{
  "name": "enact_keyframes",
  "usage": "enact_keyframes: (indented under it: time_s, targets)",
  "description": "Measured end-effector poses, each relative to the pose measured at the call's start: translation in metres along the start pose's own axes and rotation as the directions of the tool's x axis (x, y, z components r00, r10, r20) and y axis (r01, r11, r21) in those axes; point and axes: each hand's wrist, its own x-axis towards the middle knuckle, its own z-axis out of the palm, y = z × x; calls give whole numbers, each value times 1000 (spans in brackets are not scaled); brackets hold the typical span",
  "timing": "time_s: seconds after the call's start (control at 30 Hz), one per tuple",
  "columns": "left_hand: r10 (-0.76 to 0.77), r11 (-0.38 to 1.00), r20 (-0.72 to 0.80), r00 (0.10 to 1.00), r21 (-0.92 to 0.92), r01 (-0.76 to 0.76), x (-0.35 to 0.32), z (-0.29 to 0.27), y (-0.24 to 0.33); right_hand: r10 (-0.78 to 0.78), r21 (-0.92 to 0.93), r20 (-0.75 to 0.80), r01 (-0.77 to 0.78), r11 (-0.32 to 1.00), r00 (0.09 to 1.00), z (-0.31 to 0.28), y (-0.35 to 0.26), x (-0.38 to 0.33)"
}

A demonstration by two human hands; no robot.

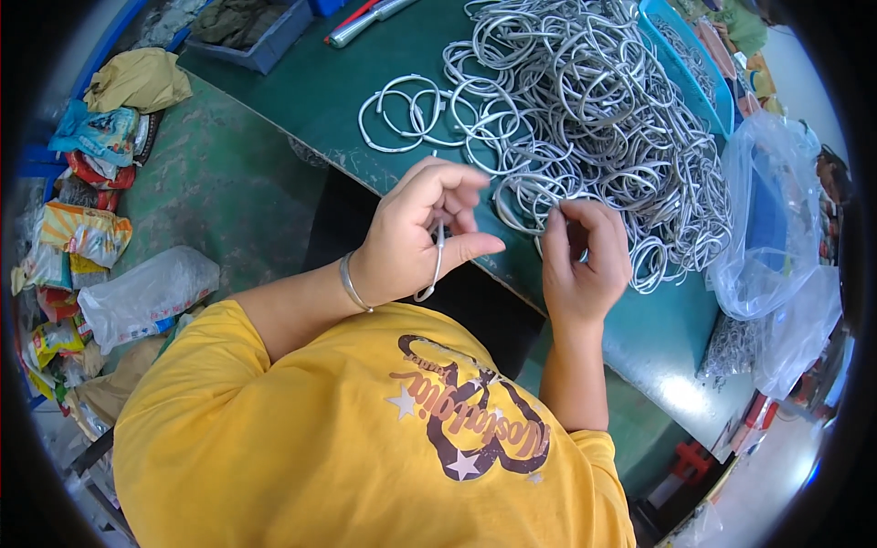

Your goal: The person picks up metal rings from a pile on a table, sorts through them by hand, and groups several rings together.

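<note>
My left hand (416, 228) is raised in front of my chest, at the table's near edge. A thin pale grey cord ring (439, 251) is held in it and hangs down past the palm. The thumb and forefinger of that hand are curved and apart, and the fingertips are slightly blurred. My right hand (589, 260) is level with it to the right, its fingers curled toward the thumb; whatever they may pinch is too small to make out. Just beyond both hands lies a big tangled heap of similar grey cord rings (594, 100).
A few loose rings (402, 114) lie left of the heap on the green table (338, 82). A blue basket (690, 64) and clear plastic bags (767, 210) flank the heap's right side. At the far left stands a grey bin (265, 50); bags and packages (87, 233) pile beyond the floor.
</note>
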Motion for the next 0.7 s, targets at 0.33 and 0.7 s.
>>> enact_keyframes:
  time_s: [0.33,0.7]
  targets:
    - [49,962,216,975,252,-104,11,5,10,148,71,109,-156,985,983,-20,-10,-23]
    - [-55,995,181,982,93,38,10,2,4,-14,231,-13,16,973,1000,-29,-4,-24]
